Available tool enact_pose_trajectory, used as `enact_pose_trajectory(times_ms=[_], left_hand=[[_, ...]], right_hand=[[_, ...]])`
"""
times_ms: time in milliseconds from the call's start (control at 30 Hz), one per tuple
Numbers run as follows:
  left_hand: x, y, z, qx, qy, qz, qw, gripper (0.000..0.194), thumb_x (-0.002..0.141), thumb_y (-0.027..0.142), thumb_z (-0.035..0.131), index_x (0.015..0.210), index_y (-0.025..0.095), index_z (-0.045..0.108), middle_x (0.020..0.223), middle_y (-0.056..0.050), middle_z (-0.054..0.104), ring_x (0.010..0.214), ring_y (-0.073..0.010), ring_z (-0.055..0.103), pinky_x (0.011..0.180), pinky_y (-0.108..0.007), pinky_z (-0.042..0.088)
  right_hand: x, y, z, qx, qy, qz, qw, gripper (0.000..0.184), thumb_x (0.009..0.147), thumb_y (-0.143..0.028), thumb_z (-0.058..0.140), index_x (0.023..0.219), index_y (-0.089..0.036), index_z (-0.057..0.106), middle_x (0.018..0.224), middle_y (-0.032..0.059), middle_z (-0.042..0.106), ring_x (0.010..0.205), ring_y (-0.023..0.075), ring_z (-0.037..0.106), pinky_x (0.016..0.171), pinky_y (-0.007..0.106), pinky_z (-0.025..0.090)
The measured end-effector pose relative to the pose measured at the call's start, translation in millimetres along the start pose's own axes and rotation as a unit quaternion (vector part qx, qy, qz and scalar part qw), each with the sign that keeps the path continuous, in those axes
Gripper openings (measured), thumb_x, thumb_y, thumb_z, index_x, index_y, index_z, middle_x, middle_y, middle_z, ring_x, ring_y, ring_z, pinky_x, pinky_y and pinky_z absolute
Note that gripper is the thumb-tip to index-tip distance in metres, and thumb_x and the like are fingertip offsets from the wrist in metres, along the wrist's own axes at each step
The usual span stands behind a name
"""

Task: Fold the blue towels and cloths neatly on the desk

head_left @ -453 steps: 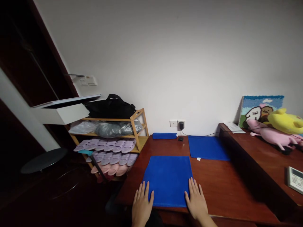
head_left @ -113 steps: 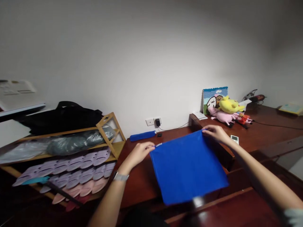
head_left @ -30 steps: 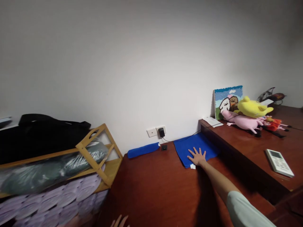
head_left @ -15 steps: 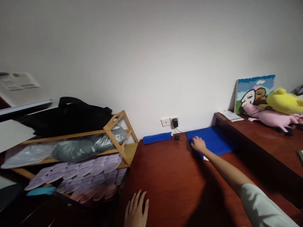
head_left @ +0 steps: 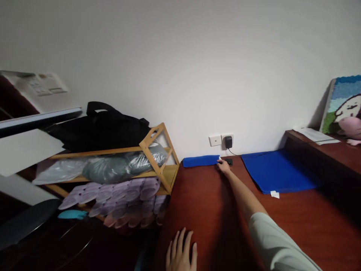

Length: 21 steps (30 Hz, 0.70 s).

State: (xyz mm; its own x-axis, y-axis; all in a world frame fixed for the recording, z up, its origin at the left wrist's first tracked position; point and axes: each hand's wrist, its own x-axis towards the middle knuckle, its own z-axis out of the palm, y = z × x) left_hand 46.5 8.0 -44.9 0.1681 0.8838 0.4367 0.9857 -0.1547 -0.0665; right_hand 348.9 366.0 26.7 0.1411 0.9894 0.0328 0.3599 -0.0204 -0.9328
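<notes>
My right hand reaches far across the red-brown wooden table and pinches the right end of a rolled blue cloth lying against the wall. A flat blue cloth with a small white tag lies to the right of that hand, by the raised ledge. My left hand rests flat on the near edge of the table, fingers stretched out, holding nothing.
A wall socket with a black plug is just above my right hand; a small black object sits beside it. A wooden shoe rack with slippers, a grey bag and a black bag stands left. A raised ledge carries papers and a plush picture.
My right hand has left the flat blue cloth and moved left to the end of the rolled cloth. The view has swung left. My left hand stays at the table's near edge.
</notes>
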Motion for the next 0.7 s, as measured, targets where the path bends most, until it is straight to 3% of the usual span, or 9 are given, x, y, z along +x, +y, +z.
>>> enact_pose_trajectory(times_ms=[100,200,300,400,467,567,633,700], left_hand=[[4.2,13.9,-19.1,-0.004,-0.002,-0.032,0.999,0.043,0.100,0.035,0.048,0.139,0.033,0.064,0.149,-0.003,0.062,0.136,-0.0273,0.058,0.110,-0.050,0.050],[9.5,25.3,-35.5,-0.024,0.005,-0.047,0.999,0.042,0.101,0.036,0.046,0.137,0.031,0.066,0.148,-0.004,0.063,0.135,-0.0280,0.058,0.111,-0.051,0.048],[14.0,31.2,-44.5,-0.045,0.009,-0.049,0.998,0.041,0.101,0.036,0.046,0.137,0.029,0.066,0.147,-0.005,0.063,0.135,-0.0290,0.057,0.111,-0.051,0.047],[19.6,32.9,-51.4,-0.063,0.020,-0.048,0.997,0.040,0.100,0.035,0.047,0.133,0.027,0.068,0.143,-0.007,0.066,0.134,-0.0304,0.058,0.110,-0.052,0.046],[24.1,33.2,-59.3,-0.079,0.029,-0.044,0.995,0.038,0.099,0.034,0.048,0.128,0.023,0.070,0.137,-0.010,0.070,0.129,-0.0309,0.061,0.109,-0.051,0.047],[28.5,39.6,-75.5,-0.121,0.030,-0.030,0.992,0.034,0.099,0.032,0.047,0.115,0.019,0.074,0.122,-0.012,0.075,0.116,-0.0288,0.067,0.104,-0.046,0.049],[26.6,55.7,-86.2,-0.155,0.024,-0.018,0.988,0.033,0.099,0.031,0.046,0.107,0.019,0.076,0.110,-0.012,0.077,0.107,-0.0279,0.069,0.099,-0.044,0.050],[20.1,86.1,-95.2,-0.202,0.017,-0.017,0.979,0.031,0.098,0.033,0.048,0.102,0.021,0.076,0.103,-0.012,0.077,0.102,-0.0282,0.068,0.095,-0.044,0.050]], right_hand=[[-13.8,-1.6,1.8,0.052,-0.020,0.004,0.998,0.035,0.096,-0.047,0.068,0.113,-0.016,0.070,0.114,0.0066,0.072,0.102,0.0220,0.069,0.092,0.042,0.057],[-52.3,-10.6,-0.1,0.100,-0.034,-0.006,0.994,0.037,0.090,-0.050,0.070,0.104,-0.017,0.077,0.109,0.0078,0.076,0.108,0.0260,0.067,0.094,0.039,0.054],[-125.3,-11.6,-7.3,0.136,-0.060,-0.012,0.989,0.046,0.085,-0.052,0.071,0.115,-0.019,0.077,0.103,0.0061,0.078,0.099,0.0239,0.068,0.086,0.035,0.055],[-225.5,1.4,-26.6,0.195,-0.115,0.015,0.974,0.059,0.081,-0.049,0.075,0.131,-0.020,0.070,0.089,0.0019,0.076,0.077,0.0171,0.067,0.070,0.029,0.054],[-294.4,10.8,-47.3,0.323,-0.179,0.092,0.925,0.062,0.076,-0.042,0.082,0.133,-0.022,0.069,0.086,-0.0005,0.074,0.074,0.0130,0.066,0.067,0.024,0.051],[-378.5,14.5,-83.3,0.461,-0.191,0.209,0.841,0.056,0.072,-0.031,0.088,0.125,-0.023,0.073,0.087,-0.0015,0.073,0.079,0.0101,0.069,0.072,0.020,0.052],[-414.7,10.1,-104.5,0.512,-0.171,0.251,0.804,0.049,0.072,-0.025,0.087,0.119,-0.022,0.075,0.089,-0.0009,0.074,0.083,0.0100,0.071,0.077,0.020,0.054],[-436.4,3.1,-121.1,0.544,-0.161,0.271,0.778,0.043,0.072,-0.021,0.086,0.114,-0.022,0.076,0.090,-0.0006,0.075,0.083,0.0101,0.072,0.077,0.020,0.054]])
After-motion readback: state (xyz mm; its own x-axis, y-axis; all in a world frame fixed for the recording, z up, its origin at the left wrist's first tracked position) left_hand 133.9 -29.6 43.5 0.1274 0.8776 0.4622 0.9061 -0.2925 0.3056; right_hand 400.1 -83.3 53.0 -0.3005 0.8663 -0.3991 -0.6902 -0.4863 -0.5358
